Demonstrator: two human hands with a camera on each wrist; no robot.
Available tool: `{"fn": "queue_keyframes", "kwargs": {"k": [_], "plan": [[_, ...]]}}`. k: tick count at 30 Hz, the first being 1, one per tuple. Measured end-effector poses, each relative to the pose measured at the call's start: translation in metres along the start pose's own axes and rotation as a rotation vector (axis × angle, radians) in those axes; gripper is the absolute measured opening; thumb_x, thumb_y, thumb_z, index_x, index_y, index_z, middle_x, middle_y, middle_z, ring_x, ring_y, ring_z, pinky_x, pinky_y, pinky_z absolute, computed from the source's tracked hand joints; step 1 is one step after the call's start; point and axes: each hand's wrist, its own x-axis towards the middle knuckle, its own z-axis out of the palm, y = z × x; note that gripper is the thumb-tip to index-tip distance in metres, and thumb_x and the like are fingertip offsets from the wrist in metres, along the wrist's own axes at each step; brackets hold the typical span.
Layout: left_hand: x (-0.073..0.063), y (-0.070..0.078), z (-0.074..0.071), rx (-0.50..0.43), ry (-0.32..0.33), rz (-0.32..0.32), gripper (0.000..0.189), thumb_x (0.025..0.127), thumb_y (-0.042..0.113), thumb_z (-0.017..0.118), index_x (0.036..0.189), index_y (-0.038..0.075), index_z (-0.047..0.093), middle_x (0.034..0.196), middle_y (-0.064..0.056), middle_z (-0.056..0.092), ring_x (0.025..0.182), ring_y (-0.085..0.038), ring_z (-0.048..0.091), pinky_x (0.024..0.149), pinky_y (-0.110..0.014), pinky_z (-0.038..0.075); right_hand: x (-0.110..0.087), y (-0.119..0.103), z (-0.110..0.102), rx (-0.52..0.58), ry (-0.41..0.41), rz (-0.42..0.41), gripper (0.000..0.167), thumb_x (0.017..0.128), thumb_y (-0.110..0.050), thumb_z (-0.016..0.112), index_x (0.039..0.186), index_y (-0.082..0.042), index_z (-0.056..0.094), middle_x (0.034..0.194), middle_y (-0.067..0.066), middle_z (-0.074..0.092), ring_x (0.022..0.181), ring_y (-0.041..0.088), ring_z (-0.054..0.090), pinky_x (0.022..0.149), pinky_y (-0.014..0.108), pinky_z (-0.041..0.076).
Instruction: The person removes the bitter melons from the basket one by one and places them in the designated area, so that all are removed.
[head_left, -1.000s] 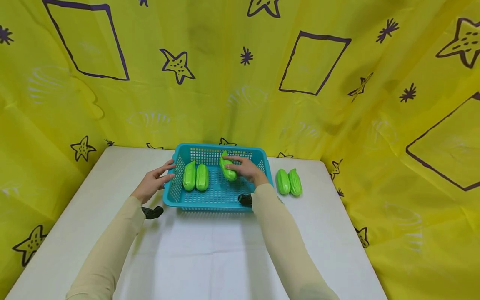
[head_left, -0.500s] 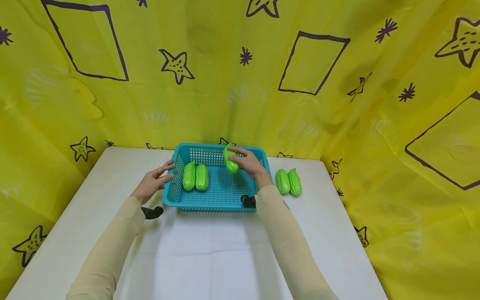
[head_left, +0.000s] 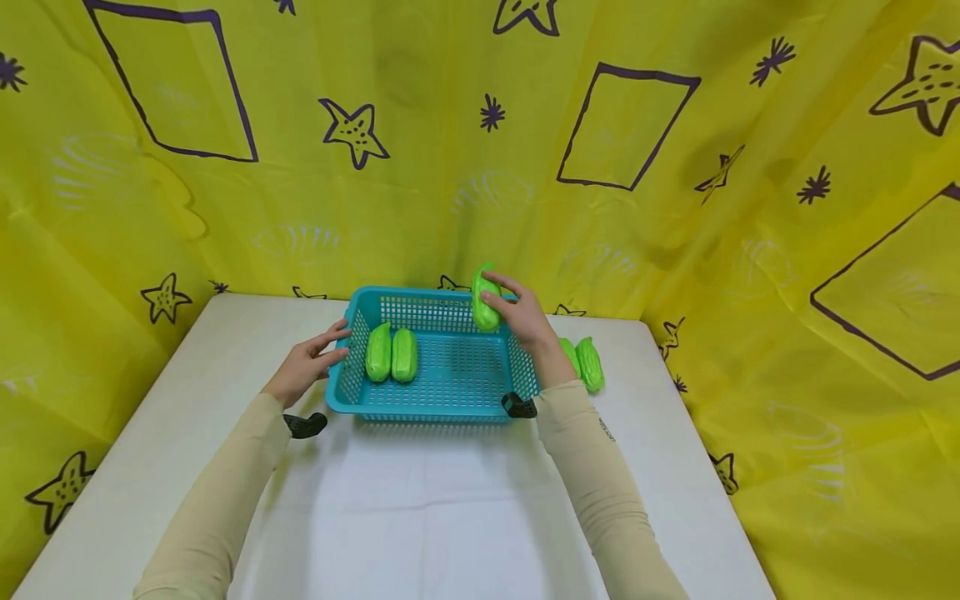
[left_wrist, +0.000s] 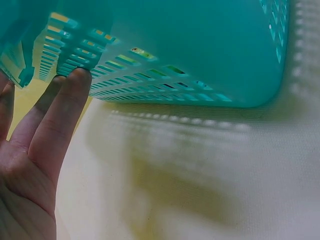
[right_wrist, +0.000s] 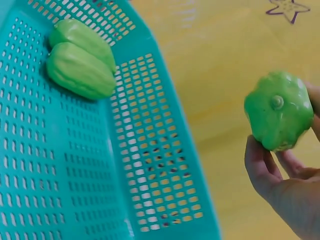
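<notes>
My right hand [head_left: 523, 321] holds a light green, ridged bitter melon [head_left: 486, 302] between thumb and fingers, raised above the back right part of a blue-green plastic basket [head_left: 435, 414]. The right wrist view shows one rounded end of this bitter melon [right_wrist: 278, 112], with a small stem nub. At the basket's left side, my left hand [head_left: 303, 364] touches the rim and wall; its fingers look fairly straight in the left wrist view. Two more bitter melons, one left [head_left: 378, 352] and one right [head_left: 405, 355], lie side by side in the basket's left half.
Right of the basket, two further bitter melons [head_left: 590, 364] lie on the white table [head_left: 427, 517], one partly hidden by my right forearm. A yellow patterned curtain [head_left: 427, 208] hangs behind the table and along its sides. Dark wrist devices [head_left: 306, 426] sit at both wrists.
My right hand has lifted the bitter melon out of the basket's inside, moving up and to the right. The left hand and the basket stay where they were.
</notes>
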Motion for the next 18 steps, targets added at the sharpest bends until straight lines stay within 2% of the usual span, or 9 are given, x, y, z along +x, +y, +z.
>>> {"fn": "queue_keyframes", "kwargs": {"k": [5,9,14,18], "plan": [[0.0,0.0,0.0,0.003,-0.003,-0.003,0.064,0.097,0.041,0.059,0.151,0.012,0.039,0.162,0.01,0.017,0.147,-0.031,0.017,0.103,-0.064,0.036,-0.014,-0.009,-0.011,-0.025,0.05,-0.021,0.044,0.096,-0.027,0.064,0.14,-0.025,0.056,0.136,0.014,0.051,0.108,0.027,0.06,0.077,0.032,0.055],[0.0,0.0,0.0,0.007,-0.003,-0.002,0.064,0.097,0.041,0.059,0.151,0.012,0.04,0.162,0.01,0.017,0.147,-0.031,0.018,0.103,-0.065,0.035,-0.025,-0.013,-0.021,-0.038,0.09,-0.04,0.046,0.096,-0.028,0.065,0.141,-0.023,0.055,0.137,0.014,0.05,0.109,0.026,0.059,0.079,0.03,0.055],[-0.001,0.001,0.001,0.005,0.0,0.0,0.064,0.097,0.041,0.059,0.151,0.012,0.04,0.162,0.01,0.018,0.147,-0.031,0.018,0.103,-0.064,0.036,-0.039,-0.016,-0.036,0.021,0.131,-0.037,0.049,0.097,-0.025,0.064,0.144,-0.018,0.052,0.136,0.018,0.05,0.108,0.022,0.059,0.082,0.025,0.054],[-0.001,0.001,0.0,0.001,0.0,0.004,0.065,0.097,0.042,0.06,0.151,0.012,0.04,0.162,0.009,0.018,0.147,-0.031,0.017,0.103,-0.064,0.036,-0.046,-0.011,-0.052,0.052,0.168,-0.026,0.051,0.096,-0.027,0.065,0.144,-0.02,0.051,0.138,0.015,0.049,0.111,0.019,0.059,0.086,0.024,0.053]]}}
